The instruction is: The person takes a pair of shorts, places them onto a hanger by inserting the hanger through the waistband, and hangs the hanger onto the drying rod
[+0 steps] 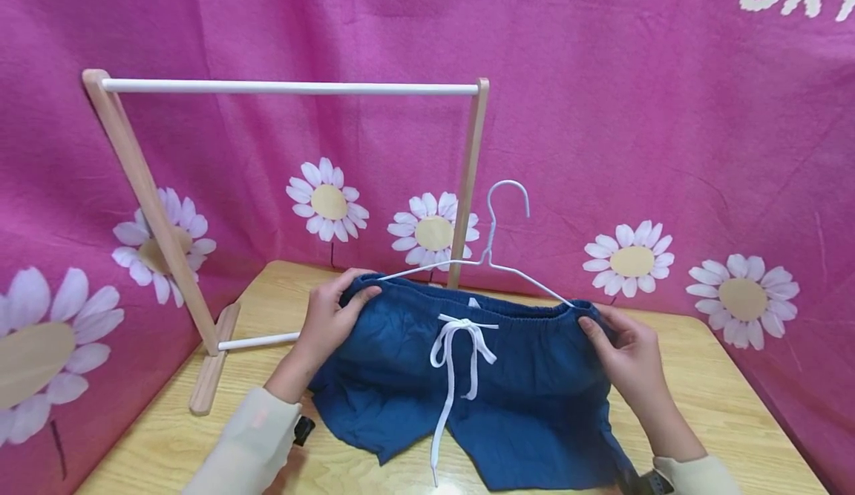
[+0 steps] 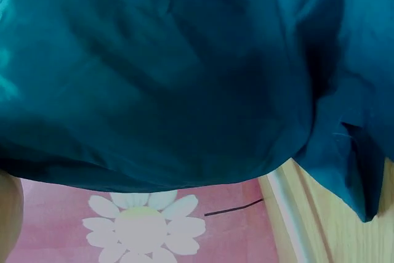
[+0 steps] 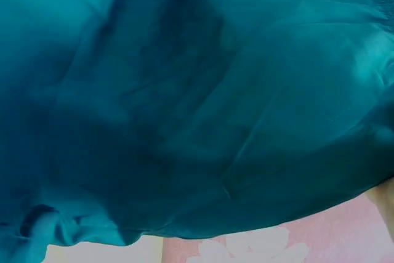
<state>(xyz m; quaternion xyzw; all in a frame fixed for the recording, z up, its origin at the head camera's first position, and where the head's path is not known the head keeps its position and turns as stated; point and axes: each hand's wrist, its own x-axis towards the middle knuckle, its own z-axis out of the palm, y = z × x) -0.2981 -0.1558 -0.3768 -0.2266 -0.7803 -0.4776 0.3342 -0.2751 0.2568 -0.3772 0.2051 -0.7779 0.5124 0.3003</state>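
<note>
In the head view, a pair of navy blue shorts (image 1: 528,376) with a white drawstring bow (image 1: 461,335) hangs stretched between both hands. A white wire hanger (image 1: 490,257) reaches down into the waistband, its hook standing up above it. At the left end of the waistband my left hand (image 1: 334,309) pinches the fabric beside the hanger's arm. My right hand (image 1: 628,354) pinches the right end, thumb in front. Blue cloth (image 2: 160,78) fills most of the left wrist view. Much the same cloth (image 3: 203,103) covers the right wrist view, where only a sliver of hand shows.
Behind and to the left stands a wooden rack with a white top bar (image 1: 294,87) and a wooden foot (image 1: 214,361). The light wood table (image 1: 728,406) lies under the shorts. A pink cloth (image 1: 634,109) with printed daisies surrounds the table.
</note>
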